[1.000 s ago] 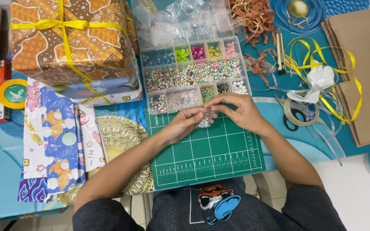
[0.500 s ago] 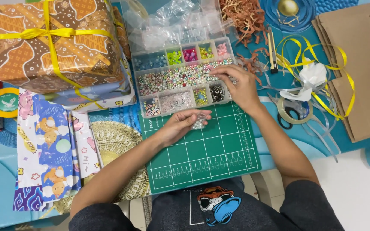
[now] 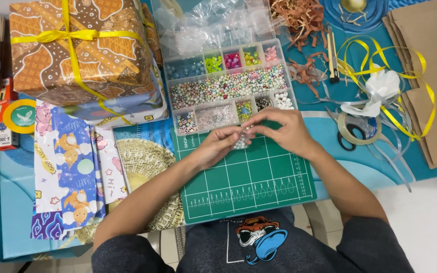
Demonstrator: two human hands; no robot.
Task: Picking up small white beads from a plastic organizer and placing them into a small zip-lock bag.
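Since half a second ago, the right hand (image 3: 285, 132) has been drawn back from the bead box (image 3: 231, 87) and brought down to meet the left hand (image 3: 217, 146) over the far edge of the green cutting mat (image 3: 246, 177).

In the head view, a small clear bag of beads (image 3: 242, 140) is pinched between the fingertips of both hands; the left hand is curled narrowly under it, and the right-hand fingers are closed on its top. The bag is held just above the mat's far edge, right beside the near wall of the bead box. The box lies open, its long middle compartment filled with pastel beads and smaller compartments set along its far and near sides.

At the far left corner of the table, a wrapped gift (image 3: 82, 48) tied with yellow ribbon is stacked on other parcels. Patterned wrapping paper (image 3: 69, 167) is spread near the left edge. A tape roll (image 3: 352, 129) is seen right of the right hand, with brown paper bags (image 3: 426, 76) along the right edge.
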